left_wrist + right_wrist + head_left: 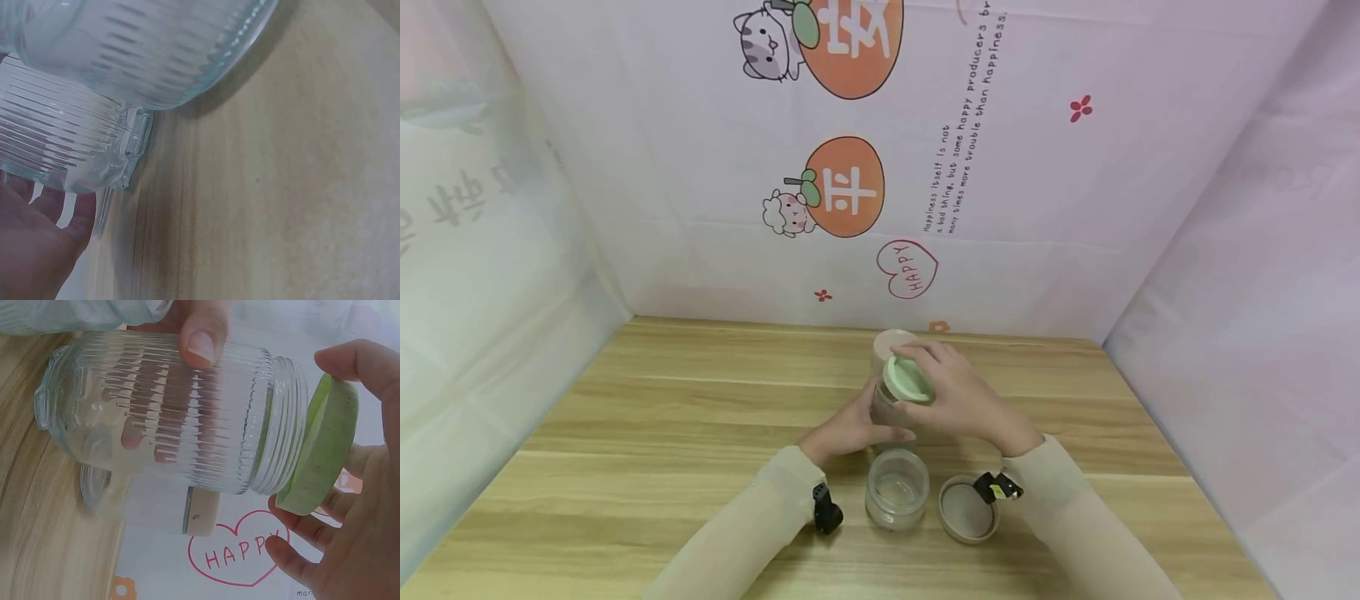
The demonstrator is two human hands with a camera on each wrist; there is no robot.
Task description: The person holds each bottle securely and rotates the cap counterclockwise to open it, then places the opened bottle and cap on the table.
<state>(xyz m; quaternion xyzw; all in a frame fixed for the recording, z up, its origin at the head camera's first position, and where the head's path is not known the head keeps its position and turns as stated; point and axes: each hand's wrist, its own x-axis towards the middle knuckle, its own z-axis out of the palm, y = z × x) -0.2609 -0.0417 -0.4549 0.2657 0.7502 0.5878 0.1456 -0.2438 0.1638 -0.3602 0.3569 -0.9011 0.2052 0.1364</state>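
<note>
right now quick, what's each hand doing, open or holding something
Left hand: closed around the ribbed clear glass jar.
Right hand: holding the pale green lid by its edge, tilted at the jar's mouth.

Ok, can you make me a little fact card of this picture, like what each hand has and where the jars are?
Left hand: grips ribbed clear jar
Right hand: fingers hold green lid
Green lid position: tilted at that jar's mouth
Jar nearest the person: open jar, clear
Right of it: loose pale lid on the wooden table
Behind held jar: pale-lidded jar
Backdrop: red heart saying HAPPY
</note>
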